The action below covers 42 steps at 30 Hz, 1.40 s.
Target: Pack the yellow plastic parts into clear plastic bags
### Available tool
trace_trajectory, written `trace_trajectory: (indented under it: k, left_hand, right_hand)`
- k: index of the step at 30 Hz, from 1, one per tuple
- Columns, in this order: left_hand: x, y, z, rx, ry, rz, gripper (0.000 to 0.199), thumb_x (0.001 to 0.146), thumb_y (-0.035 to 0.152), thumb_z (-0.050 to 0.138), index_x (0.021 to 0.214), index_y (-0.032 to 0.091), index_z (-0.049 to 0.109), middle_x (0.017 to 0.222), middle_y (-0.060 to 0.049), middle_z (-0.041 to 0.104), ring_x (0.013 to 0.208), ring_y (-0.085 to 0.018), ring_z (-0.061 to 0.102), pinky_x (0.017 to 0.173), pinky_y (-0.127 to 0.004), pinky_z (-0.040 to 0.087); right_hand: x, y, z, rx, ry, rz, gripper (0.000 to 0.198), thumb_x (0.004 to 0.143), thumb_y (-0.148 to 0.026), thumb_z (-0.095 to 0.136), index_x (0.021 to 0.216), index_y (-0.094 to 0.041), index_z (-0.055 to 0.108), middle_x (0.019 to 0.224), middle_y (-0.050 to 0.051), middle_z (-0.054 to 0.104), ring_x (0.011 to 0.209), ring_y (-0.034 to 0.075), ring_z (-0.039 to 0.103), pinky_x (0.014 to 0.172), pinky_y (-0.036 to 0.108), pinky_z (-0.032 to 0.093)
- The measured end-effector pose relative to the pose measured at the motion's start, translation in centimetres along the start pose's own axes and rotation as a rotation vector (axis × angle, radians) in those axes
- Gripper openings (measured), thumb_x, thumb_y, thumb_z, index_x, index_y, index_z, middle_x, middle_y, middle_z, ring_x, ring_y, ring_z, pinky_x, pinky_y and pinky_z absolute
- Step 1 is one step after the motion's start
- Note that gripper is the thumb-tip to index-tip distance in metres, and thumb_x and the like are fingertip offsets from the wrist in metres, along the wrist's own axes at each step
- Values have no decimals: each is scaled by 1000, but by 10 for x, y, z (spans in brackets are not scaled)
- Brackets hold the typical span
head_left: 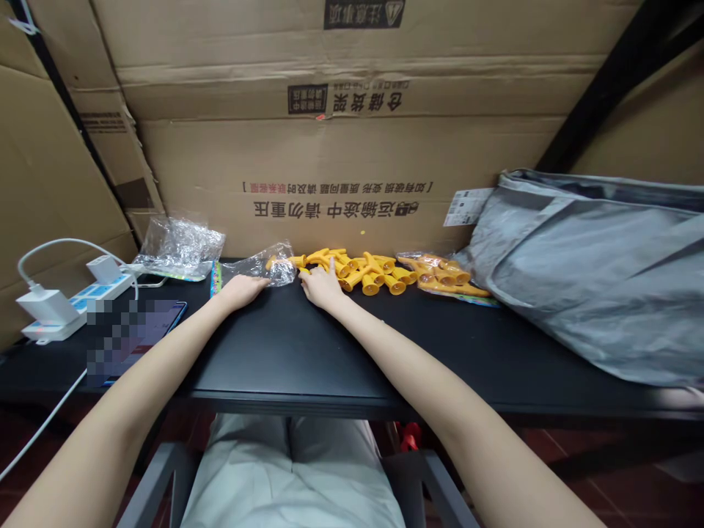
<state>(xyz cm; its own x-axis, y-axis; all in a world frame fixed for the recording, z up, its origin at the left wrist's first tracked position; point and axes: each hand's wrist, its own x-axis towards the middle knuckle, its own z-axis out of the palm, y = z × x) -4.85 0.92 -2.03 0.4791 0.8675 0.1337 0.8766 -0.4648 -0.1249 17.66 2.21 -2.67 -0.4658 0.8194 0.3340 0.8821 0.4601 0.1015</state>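
My left hand [243, 291] is at the near edge of a clear plastic bag [283, 268], fingers closed on its film. The bag has a colourful printed header [215, 279] at its left end, and a yellow piece shows at its right end. My right hand [323, 287] reaches into the left side of a heap of yellow plastic horns [372, 286] with flared round mouths. A small yellow horn end [303, 270] shows at its pinched fingertips; the rest of that piece is hidden.
A filled bag of yellow horns [445, 275] lies right of the heap, beside a large grey fabric bag [594, 279]. Clear packaging [179, 246], a power strip [88, 302] with chargers and a phone [148, 337] are on the left. Cardboard [341, 154] stands behind the black table [286, 359].
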Motion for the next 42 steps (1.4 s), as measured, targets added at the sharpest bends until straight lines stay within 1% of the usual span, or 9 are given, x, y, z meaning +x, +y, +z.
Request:
trace_trajectory:
  k: [8, 11, 14, 18, 22, 25, 28, 35, 42]
  left_hand:
    - [-3, -15, -8, -81, 19, 38, 42, 91, 31, 32, 121, 23, 61, 130, -2, 58, 126, -16, 47, 107, -30, 34]
    - [-2, -19, -13, -162, 30, 41, 44, 91, 33, 32, 126, 24, 57, 133, -1, 55, 127, -15, 45, 108, -29, 32]
    - [-3, -20, -15, -245, -59, 54, 43, 88, 32, 35, 124, 27, 58, 132, 2, 55, 126, -14, 46, 108, -29, 31]
    - [-4, -16, -19, -263, -149, 29, 39, 83, 33, 43, 113, 25, 66, 130, 0, 58, 123, -17, 50, 106, -28, 33]
    - [3, -3, -21, -229, -88, -68, 42, 87, 44, 37, 91, 18, 71, 122, -7, 63, 109, -22, 59, 98, -30, 41]
    - [14, 6, -12, -206, 18, -144, 39, 89, 38, 37, 98, 13, 66, 112, -14, 65, 105, -24, 60, 96, -34, 42]
    - [27, 12, 3, -288, 60, -210, 43, 88, 35, 39, 119, 9, 53, 124, -18, 57, 116, -25, 53, 98, -37, 40]
    - [35, 17, 11, -322, -207, -333, 59, 92, 46, 20, 146, 23, 20, 154, -12, 17, 140, -33, 18, 103, -63, 23]
    - [27, 16, 3, -290, -294, -345, 61, 92, 49, 12, 148, 28, 11, 154, -8, 7, 142, -30, 10, 104, -65, 17]
  right_hand:
    - [-6, 2, -5, 45, -28, 46, 31, 87, -22, 42, 109, -18, 63, 104, 15, 64, 106, 29, 53, 107, 59, 11]
    - [-9, 4, -6, 126, -40, 72, 31, 88, -25, 44, 112, -18, 62, 115, 15, 60, 113, 29, 49, 107, 60, 11]
    - [-11, 5, -6, 212, -46, 72, 33, 89, -28, 45, 117, -19, 59, 130, 14, 51, 122, 29, 43, 108, 62, 9]
    - [-10, 5, -4, 233, -48, 69, 32, 88, -27, 47, 117, -22, 59, 131, 12, 50, 123, 28, 42, 108, 63, 7]
    - [-9, 2, -4, 209, -48, 86, 31, 88, -25, 47, 116, -20, 60, 125, 13, 53, 120, 28, 45, 108, 64, 7]
    - [-10, 1, -4, 200, -43, 94, 32, 89, -25, 46, 117, -19, 60, 124, 14, 53, 120, 28, 44, 107, 64, 5]
    - [-10, -1, -3, 232, -22, 81, 32, 89, -27, 45, 116, -18, 60, 130, 15, 48, 125, 29, 38, 107, 65, 4]
    - [1, -14, 1, 354, -6, 143, 27, 89, -31, 45, 94, -20, 69, 129, 13, 47, 130, 29, 28, 104, 69, 1]
    - [15, -22, 2, 394, -18, 270, 21, 82, -18, 47, 81, -19, 68, 118, 12, 51, 124, 29, 33, 103, 70, 5]
